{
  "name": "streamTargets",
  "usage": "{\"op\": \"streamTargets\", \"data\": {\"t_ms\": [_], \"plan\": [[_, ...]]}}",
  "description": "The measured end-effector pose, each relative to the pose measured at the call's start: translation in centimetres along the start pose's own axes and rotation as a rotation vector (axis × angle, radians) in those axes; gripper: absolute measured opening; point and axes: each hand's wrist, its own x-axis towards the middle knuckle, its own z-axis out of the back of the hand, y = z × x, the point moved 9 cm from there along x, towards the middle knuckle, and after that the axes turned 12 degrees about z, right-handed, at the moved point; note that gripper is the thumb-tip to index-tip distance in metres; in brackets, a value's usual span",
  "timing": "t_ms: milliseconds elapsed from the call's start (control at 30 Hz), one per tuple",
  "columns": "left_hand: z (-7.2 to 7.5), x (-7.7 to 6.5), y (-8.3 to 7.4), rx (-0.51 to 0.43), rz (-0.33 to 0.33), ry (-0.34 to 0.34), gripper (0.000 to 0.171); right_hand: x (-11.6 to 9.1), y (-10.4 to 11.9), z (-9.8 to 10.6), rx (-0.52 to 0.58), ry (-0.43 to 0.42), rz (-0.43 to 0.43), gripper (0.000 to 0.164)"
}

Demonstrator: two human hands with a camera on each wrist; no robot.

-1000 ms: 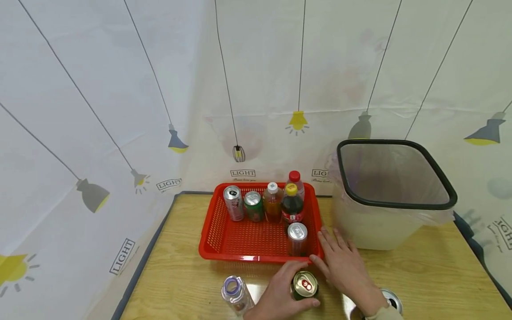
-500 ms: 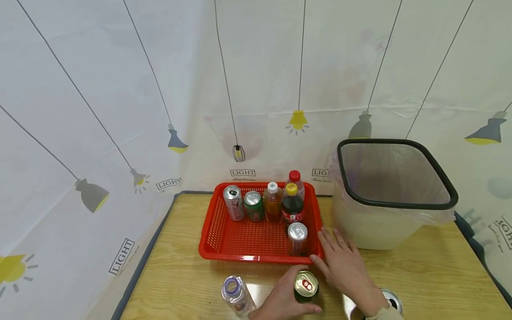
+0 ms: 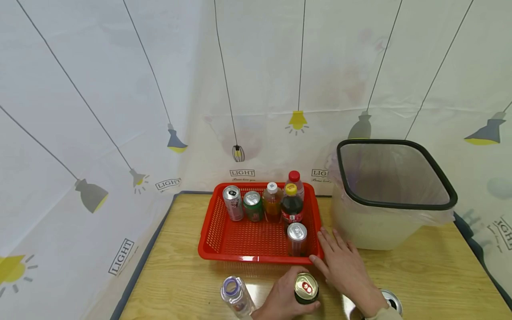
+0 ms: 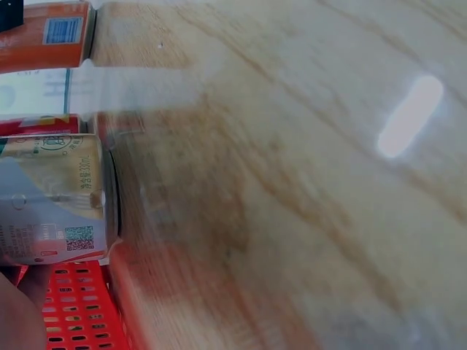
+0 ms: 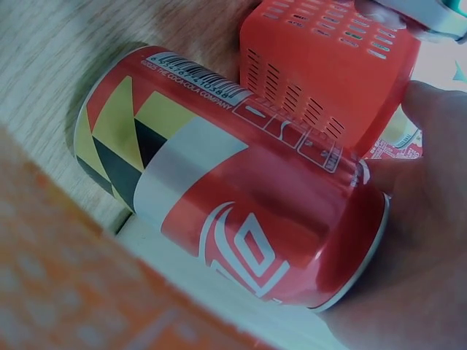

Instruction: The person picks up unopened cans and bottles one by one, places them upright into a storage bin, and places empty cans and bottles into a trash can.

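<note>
Likely gripping step

Head: left hand curls round gold-topped dark metal can toward desk's near edge; right hand straight-fingered at red plastic basket's right near corner. Next move calls for rim clearance.

Left wrist: white-gold metal can; same one, can't tell.

Right wrist: red patterned metal can, ungripped.

Your right arm hides part of a can; the left wrist view's edge crops your left hand; you can't see the floor of the bin.
</note>
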Motion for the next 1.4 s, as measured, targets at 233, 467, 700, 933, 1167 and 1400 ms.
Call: {"op": "streamTargets", "data": {"t_ms": [233, 467, 700, 933, 1167, 1400], "plan": [[0.6, 0.0, -0.7, 0.033, -0.009, 0.025, 0.067, 0.0, 0.2, 0.1, -0.002, -0.003, -0.002, 0.070], [1.5, 0.1, -2.1, 0.037, -0.032, 0.045, 0.067, 0.0, 0.2, 0.2, -0.001, -0.015, 0.005, 0.070], [2.8, 0.3, -3.8, 0.029, -0.040, 0.062, 0.067, -0.1, 0.1, 0.4, 0.008, -0.036, 0.012, 0.070], [5.4, 0.2, -6.4, 0.033, -0.102, -0.060, 0.071, -0.1, 0.0, 0.5, -0.001, -0.052, 0.021, 0.069], [8.2, -0.1, -8.2, -0.022, -0.060, -0.016, 0.068, -0.1, 0.0, 0.2, -0.003, -0.017, 0.016, 0.071], [11.6, -0.8, -9.2, -0.065, 0.035, 0.081, 0.061, 0.0, -0.1, -0.3, 0.010, 0.032, -0.016, 0.074]]}}
